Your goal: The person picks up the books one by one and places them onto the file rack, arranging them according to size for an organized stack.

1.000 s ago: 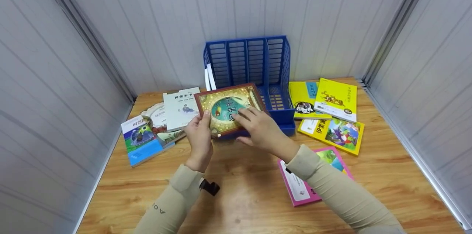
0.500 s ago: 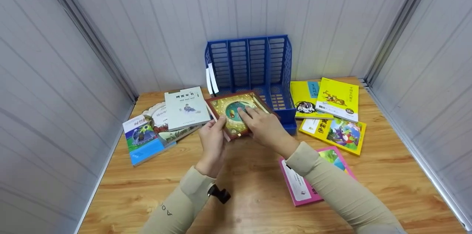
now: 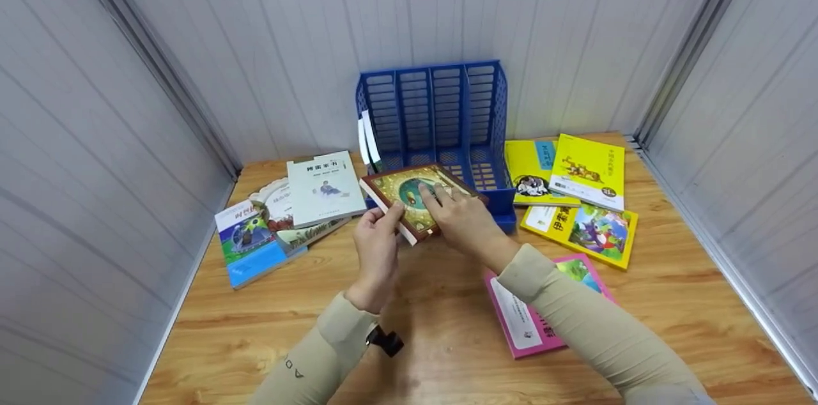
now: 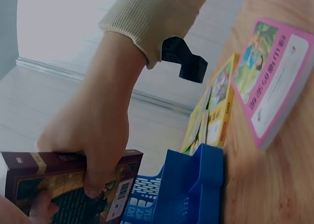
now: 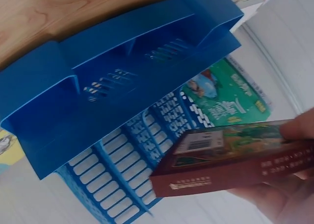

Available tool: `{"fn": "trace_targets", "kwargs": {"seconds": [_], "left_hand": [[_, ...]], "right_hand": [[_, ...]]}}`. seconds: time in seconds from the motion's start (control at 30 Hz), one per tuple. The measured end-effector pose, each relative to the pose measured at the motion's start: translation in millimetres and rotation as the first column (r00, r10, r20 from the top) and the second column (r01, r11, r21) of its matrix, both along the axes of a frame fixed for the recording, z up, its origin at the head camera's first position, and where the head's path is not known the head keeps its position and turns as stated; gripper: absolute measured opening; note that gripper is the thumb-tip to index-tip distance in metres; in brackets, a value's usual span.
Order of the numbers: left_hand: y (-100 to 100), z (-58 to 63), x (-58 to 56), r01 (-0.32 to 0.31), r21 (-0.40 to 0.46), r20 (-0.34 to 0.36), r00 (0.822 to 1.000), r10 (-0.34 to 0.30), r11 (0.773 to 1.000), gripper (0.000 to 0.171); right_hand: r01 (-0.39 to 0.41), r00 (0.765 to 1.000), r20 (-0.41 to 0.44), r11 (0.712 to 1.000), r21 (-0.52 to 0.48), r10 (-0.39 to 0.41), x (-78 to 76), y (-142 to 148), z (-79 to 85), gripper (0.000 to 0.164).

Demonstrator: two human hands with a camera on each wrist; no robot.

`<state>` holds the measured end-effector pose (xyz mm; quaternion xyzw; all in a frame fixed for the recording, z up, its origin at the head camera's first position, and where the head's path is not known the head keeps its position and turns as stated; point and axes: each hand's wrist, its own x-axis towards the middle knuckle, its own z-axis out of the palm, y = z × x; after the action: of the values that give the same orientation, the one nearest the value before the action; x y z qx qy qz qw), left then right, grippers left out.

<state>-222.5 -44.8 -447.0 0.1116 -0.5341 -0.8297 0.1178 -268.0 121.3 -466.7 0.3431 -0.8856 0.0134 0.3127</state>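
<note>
In the head view a hardcover book [image 3: 412,191] with a brown-and-gold cover and a teal oval is held tilted in front of the blue file rack [image 3: 434,117]. My left hand [image 3: 377,248] pinches its left corner, thumb on the cover by the pale page edges. The right hand [image 3: 470,220] lies with its fingers over the cover's right part. In the left wrist view, the right hand [image 4: 95,121] grips the spine, its thumb on the back cover of the book [image 4: 68,189]. The maroon spine [image 5: 230,172] shows near the rack's blue front [image 5: 132,82] in the right wrist view.
Two thin white-edged books [image 3: 369,140] stand in the rack's left compartment; a green cover [image 5: 235,96] shows there. Left of the rack lie overlapping books, including a pale one [image 3: 326,191] and a blue one [image 3: 255,245]. Yellow books [image 3: 588,168] and a pink-edged book [image 3: 517,312] lie right.
The book has shifted right and slightly down, tilting so its left page edges show. My left hand has moved right with it; the right hand has stayed on the cover.
</note>
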Motion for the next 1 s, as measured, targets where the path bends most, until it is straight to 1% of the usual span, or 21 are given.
{"fn": "trace_targets", "kwargs": {"seconds": [0.1,0.2,0.27,0.37,0.43,0.53,0.6,0.63,0.67,0.7,0.77,0.8,0.87,0.9,0.97,1.0], "left_hand": [[-3,0.0,0.4,0.050,-0.024,-0.038,0.998,-0.051,0.998,0.023],[-8,-2.2,-2.3,0.089,-0.031,-0.077,0.993,-0.092,0.996,0.032],[-13,-5.4,-6.5,0.097,-0.037,-0.097,0.990,-0.100,0.995,0.037],[-22,-12.9,-14.6,0.077,-0.064,-0.118,0.989,-0.084,0.995,0.039],[-28,-18.6,-21.1,0.053,-0.093,-0.124,0.990,-0.064,0.994,0.037],[-37,-27.7,-30.8,0.020,-0.158,-0.129,0.991,-0.041,0.987,0.031],[-42,-34.9,-37.4,0.003,-0.226,-0.135,0.990,-0.035,0.974,0.028],[-45,-38.8,-40.3,-0.004,-0.277,-0.139,0.990,-0.036,0.961,0.027],[-48,-42.6,-43.2,-0.009,-0.330,-0.142,0.989,-0.040,0.944,0.026],[-51,-46.2,-45.7,-0.014,-0.387,-0.146,0.988,-0.046,0.922,0.026],[-58,-53.6,-51.2,-0.019,-0.504,-0.150,0.987,-0.066,0.863,0.025],[-61,-57.2,-53.9,-0.019,-0.561,-0.147,0.986,-0.078,0.827,0.025],[-67,-63.5,-59.0,-0.008,-0.660,-0.137,0.984,-0.110,0.751,0.023],[-71,-66.8,-61.8,-0.005,-0.708,-0.134,0.983,-0.128,0.706,0.022],[-77,-72.9,-67.5,-0.004,-0.792,-0.132,0.977,-0.166,0.611,0.019],[-79,-75.6,-70.1,-0.005,-0.829,-0.131,0.974,-0.186,0.559,0.018]], "right_hand": [[-0.030,0.998,-0.052,0.998,-0.050,0.027,-4.5,5,-2.8,0.063],[-0.053,0.996,-0.077,0.995,-0.090,0.047,-8.9,8,-4.8,0.070],[-0.074,0.996,-0.068,0.989,-0.127,0.066,-11.1,10,-4.7,0.073],[-0.109,0.994,-0.016,0.970,-0.215,0.108,-13.5,11,-3.9,0.076],[-0.129,0.989,0.027,0.946,-0.298,0.144,-14.5,11,-2.5,0.074],[-0.142,0.978,0.082,0.894,-0.426,0.194,-16.0,11,-0.6,0.070],[-0.139,0.968,0.109,0.850,-0.509,0.224,-17.2,10,0.3,0.065],[-0.135,0.964,0.122,0.827,-0.546,0.238,-18.1,9,0.3,0.063],[-0.130,0.959,0.133,0.803,-0.582,0.251,-18.9,8,0.4,0.061],[-0.119,0.954,0.147,0.780,-0.615,0.262,-19.2,7,0.7,0.058],[-0.099,0.942,0.175,0.736,-0.670,0.286,-20.7,5,1.4,0.055],[-0.088,0.935,0.190,0.715,-0.694,0.299,-21.6,4,2.1,0.053],[-0.066,0.921,0.218,0.682,-0.729,0.322,-23.0,1,3.5,0.050],[-0.057,0.915,0.229,0.668,-0.742,0.333,-23.8,0,4.4,0.050],[-0.043,0.907,0.241,0.648,-0.760,0.344,-26.7,-2,5.3,0.046],[-0.035,0.906,0.246,0.640,-0.767,0.344,-28.1,-4,5.9,0.043]]}}
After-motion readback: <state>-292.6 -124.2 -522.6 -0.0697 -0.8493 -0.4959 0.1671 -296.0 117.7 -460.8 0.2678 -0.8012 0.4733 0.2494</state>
